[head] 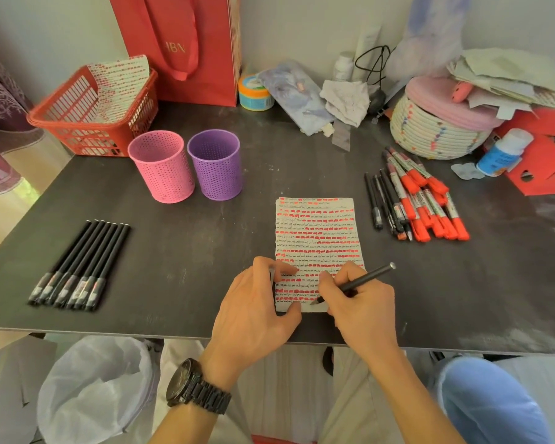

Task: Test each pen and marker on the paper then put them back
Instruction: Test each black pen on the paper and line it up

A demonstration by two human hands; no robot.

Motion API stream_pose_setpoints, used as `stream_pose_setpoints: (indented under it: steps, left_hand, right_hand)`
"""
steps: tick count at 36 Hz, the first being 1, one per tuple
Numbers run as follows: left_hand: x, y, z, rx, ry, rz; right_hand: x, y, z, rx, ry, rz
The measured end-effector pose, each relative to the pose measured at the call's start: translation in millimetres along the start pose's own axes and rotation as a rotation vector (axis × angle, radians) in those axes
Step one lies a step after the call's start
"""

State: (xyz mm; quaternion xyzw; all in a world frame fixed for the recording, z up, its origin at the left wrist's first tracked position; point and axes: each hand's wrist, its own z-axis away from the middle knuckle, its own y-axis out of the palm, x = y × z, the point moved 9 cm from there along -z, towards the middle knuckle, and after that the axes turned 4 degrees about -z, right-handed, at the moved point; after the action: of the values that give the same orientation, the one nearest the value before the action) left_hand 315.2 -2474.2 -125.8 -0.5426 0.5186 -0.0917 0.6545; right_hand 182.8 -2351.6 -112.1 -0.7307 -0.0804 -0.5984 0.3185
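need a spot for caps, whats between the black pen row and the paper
In the head view, only bare tabletop lies between the black pen row and the paper.

We see a red basket (pixel 87 136) beside a red gift bag (pixel 205 59). A woven basket (pixel 430 136) under a pink lid (pixel 430 94) sits right.
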Motion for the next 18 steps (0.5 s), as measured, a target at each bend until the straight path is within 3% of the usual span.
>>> stream_pose_setpoints:
  steps: [18]
  left_hand:
    - [4,4,-1,0.036,-0.008,0.007]
  right_hand:
    - [-3,-31,21,-0.124,0.063,-0.042]
